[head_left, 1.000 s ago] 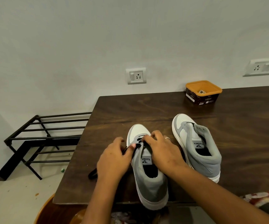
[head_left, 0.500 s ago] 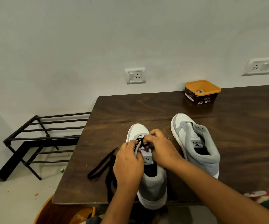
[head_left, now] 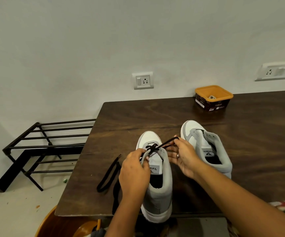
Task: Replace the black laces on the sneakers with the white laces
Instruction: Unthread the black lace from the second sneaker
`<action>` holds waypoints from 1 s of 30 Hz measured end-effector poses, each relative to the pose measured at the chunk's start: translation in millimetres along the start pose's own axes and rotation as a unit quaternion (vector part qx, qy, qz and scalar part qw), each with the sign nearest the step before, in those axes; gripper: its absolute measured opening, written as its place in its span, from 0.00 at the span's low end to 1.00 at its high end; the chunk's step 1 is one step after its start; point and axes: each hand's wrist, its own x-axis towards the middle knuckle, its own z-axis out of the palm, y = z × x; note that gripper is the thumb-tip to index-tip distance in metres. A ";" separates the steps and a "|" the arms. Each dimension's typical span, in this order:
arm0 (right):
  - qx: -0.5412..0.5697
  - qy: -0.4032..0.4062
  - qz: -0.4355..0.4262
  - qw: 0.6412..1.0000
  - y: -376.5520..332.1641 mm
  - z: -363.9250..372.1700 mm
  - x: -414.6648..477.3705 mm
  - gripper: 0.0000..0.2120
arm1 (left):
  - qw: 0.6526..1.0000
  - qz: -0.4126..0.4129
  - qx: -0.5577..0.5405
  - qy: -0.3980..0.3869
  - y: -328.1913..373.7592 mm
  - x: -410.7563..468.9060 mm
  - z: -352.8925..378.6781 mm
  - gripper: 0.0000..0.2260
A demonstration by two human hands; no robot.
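Note:
Two grey and white sneakers stand on the dark wooden table [head_left: 155, 113], toes pointing away from me. The left sneaker [head_left: 157, 190] still has a black lace [head_left: 153, 147] threaded near its toe. My left hand [head_left: 135, 173] grips the sneaker's left eyelet flap. My right hand [head_left: 183, 156] pinches a loop of the black lace and holds it taut to the right above the shoe. The right sneaker [head_left: 206, 147] has no lace in view. A loose length of black lace [head_left: 108, 173] lies on the table left of my left hand. No white laces are visible.
An orange-rimmed tub [head_left: 213, 98] stands at the back of the table. A black metal rack [head_left: 46, 146] stands on the floor to the left. A wooden stool or chair [head_left: 47, 224] sits below the table's near edge. Wall sockets [head_left: 143, 80] are behind.
My right hand has moved right and pulled a loop of black lace out over the shoe. My left hand shifted from the lace area onto the shoe's flap.

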 end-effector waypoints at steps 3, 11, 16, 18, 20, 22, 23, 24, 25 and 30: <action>0.018 -0.012 0.016 1.000 -0.7 -0.9 -1.5 0.13 | 1.000 -0.001 0.001 -0.004 0.1 0.4 -0.9 0.09; -0.444 -0.085 -0.200 0.869 -19.7 2.2 -5.1 0.19 | 1.000 0.009 -0.022 -0.011 -1.9 0.4 -3.0 0.09; -0.691 -0.042 -0.325 0.644 0.9 9.5 -10.0 0.16 | 0.999 0.023 -0.027 -0.011 -3.1 1.1 -1.8 0.09; -0.704 -0.017 -0.340 0.623 8.5 9.9 -9.7 0.14 | 0.999 0.025 -0.030 -0.007 -2.7 0.9 -1.8 0.09; -0.694 -0.003 -0.364 0.621 11.8 11.7 -9.1 0.10 | 0.999 0.023 -0.032 -0.003 -2.3 0.6 -2.2 0.10; -0.676 -0.007 -0.372 0.636 13.8 15.6 -9.1 0.07 | 0.999 0.018 -0.029 0.001 -2.2 0.1 -3.2 0.10; -0.648 -0.009 -0.365 0.669 13.9 17.5 -8.9 0.05 | 1.000 0.016 -0.026 0.004 -2.3 -0.1 -3.6 0.09; -0.602 -0.008 -0.351 0.717 12.7 19.0 -8.8 0.04 | 1.000 0.014 -0.024 0.006 -2.3 -0.1 -4.1 0.09; -0.542 0.000 -0.334 0.771 9.9 19.4 -7.3 0.04 | 1.000 0.011 -0.023 0.007 -2.1 -0.1 -4.6 0.09; -0.086 0.058 -0.144 0.984 -32.0 11.8 -3.8 0.11 | 1.000 -0.001 -0.021 0.002 -0.5 1.0 -5.9 0.09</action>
